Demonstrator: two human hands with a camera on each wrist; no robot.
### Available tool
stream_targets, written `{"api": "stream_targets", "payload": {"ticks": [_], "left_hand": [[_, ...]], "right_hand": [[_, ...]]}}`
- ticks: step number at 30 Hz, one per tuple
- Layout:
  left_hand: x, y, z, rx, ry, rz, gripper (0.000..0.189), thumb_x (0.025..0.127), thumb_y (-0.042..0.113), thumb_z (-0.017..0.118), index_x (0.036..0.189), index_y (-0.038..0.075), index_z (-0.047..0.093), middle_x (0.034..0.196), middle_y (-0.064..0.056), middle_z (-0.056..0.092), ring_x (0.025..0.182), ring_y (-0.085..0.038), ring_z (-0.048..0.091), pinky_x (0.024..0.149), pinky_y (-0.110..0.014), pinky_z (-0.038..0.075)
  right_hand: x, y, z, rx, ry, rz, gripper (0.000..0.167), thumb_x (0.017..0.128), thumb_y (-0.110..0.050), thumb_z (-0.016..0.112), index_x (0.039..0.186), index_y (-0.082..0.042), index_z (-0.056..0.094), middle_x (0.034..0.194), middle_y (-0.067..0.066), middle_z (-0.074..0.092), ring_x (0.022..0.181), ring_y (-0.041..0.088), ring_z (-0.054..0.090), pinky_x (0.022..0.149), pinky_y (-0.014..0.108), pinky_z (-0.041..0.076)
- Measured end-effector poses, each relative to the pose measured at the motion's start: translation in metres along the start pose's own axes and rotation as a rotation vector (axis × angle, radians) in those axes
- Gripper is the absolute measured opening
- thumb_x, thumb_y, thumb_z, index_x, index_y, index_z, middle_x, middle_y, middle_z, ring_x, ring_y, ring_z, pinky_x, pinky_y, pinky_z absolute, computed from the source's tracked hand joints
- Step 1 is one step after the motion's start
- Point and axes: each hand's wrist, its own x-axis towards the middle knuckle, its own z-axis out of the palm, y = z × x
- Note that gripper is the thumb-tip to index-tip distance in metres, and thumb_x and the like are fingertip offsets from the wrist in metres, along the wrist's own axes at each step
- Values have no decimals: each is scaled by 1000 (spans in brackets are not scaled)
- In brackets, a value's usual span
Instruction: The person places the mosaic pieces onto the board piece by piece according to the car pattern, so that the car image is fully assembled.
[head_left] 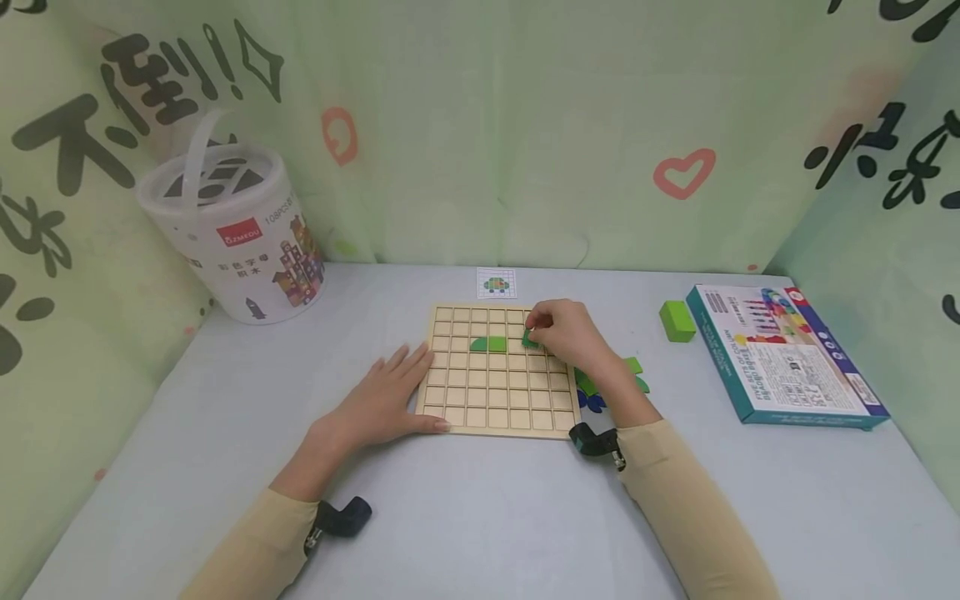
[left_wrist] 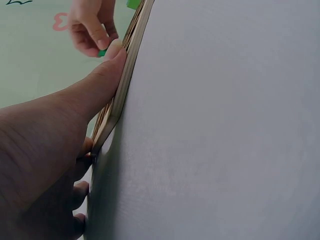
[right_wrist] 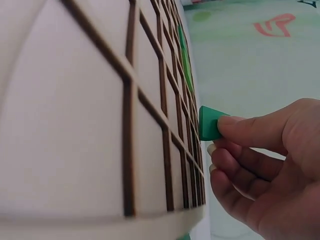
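Observation:
A wooden grid board [head_left: 476,396] lies flat on the table in the head view. My left hand [head_left: 371,404] rests at its left side, fingers straight and spread, with the thumb [left_wrist: 102,75] over the board's near edge in the left wrist view. Between thumb and fingers, my right hand [head_left: 573,337] pinches a small dark green tile [right_wrist: 209,124] over the upper right part of the grid. Two tiles sit side by side in the grid: a dark green one with a curved edge [head_left: 478,345] and a light green square [head_left: 497,344].
Behind the board lies a small pattern card [head_left: 497,283]. Loose green tiles [head_left: 633,365] and blue ones [head_left: 592,402] lie right of the board, partly behind the right forearm. Farther right are a green block [head_left: 677,322] and a flat box [head_left: 795,358]; a white bucket [head_left: 240,242] stands back left.

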Motion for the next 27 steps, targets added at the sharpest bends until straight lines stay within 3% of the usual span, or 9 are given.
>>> {"api": "stream_targets", "payload": {"ticks": [16, 27], "left_hand": [[0, -1, 1, 4, 1, 1, 112, 80, 72, 64, 160, 10, 15, 168, -6, 13, 156, -35, 9, 125, -58, 13], [0, -2, 2, -5, 7, 7, 113, 80, 73, 64, 160, 10, 15, 169, -6, 13, 156, -35, 9, 124, -59, 14]], "right_hand": [[6, -12, 18, -86, -23, -43, 5, 90, -5, 69, 86, -4, 69, 85, 9, 69, 78, 22, 58, 73, 34, 49], [4, -14, 20, -163, -49, -53, 7, 88, -4, 70, 92, -4, 76, 91, 10, 74, 87, 24, 65, 81, 39, 54]]}}
